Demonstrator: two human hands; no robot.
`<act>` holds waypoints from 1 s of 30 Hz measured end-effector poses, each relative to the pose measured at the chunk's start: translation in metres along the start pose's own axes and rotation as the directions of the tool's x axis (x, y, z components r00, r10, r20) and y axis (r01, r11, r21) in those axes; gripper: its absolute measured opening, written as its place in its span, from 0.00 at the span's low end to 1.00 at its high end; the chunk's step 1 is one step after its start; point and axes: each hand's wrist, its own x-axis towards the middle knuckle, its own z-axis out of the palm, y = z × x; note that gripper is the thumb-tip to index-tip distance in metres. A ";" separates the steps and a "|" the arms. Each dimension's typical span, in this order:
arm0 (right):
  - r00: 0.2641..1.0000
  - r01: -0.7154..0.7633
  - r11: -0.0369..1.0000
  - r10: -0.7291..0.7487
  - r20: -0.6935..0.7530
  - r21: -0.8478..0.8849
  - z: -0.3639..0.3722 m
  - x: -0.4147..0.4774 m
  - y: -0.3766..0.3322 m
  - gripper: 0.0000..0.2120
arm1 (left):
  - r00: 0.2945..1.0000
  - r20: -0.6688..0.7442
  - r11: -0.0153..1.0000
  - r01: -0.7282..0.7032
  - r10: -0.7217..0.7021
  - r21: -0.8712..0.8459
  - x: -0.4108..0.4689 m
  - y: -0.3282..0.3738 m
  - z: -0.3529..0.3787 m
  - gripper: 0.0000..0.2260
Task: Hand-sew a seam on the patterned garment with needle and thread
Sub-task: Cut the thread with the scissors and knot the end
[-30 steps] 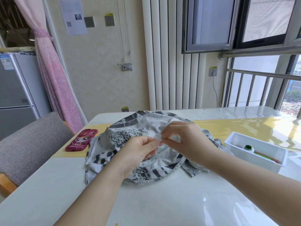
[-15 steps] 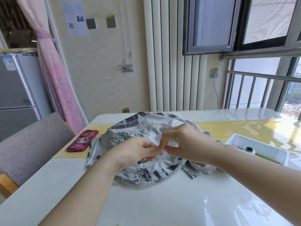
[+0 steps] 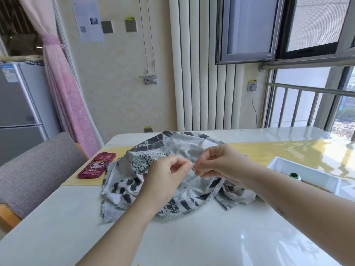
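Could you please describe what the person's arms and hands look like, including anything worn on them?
The left forearm and right forearm are bare to the frame edge, with no sleeve in view. The left hand and right hand wear no gloves, and no ring, watch or bracelet shows on their visible sides.

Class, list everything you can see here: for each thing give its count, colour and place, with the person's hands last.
patterned garment: 1, grey, white and black, mid-table
needle: 1, silvery, between the fingertips of both hands
thread: 1 strand, white, trailing over garment
phone case: 1, dark pink, on runner left of garment
tray: 1, white, on table at right
spool: 1, green, in tray
runner: 1, yellow, across table
table: 1, white, foreground
chair: 1, grey, left
fridge: 1, silver, far left
curtain: 1, pink, behind chair
left hand: 1, pinches garment
right hand: 1, pinches needle
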 end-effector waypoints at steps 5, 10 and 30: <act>0.985 -0.138 0.958 0.107 0.133 0.253 -0.004 0.000 0.004 0.06 | 0.961 0.181 0.817 0.273 -0.208 -0.507 0.001 -0.006 0.004 0.04; 0.984 -0.127 0.981 0.107 0.141 0.144 -0.002 0.000 0.008 0.07 | 0.929 0.273 0.612 0.369 -0.248 -0.700 0.002 -0.003 0.007 0.04; 0.894 0.285 0.671 -0.443 -0.061 -0.684 0.007 -0.005 0.005 0.05 | 0.961 -0.031 0.895 0.244 -0.275 -0.373 0.003 -0.008 0.013 0.06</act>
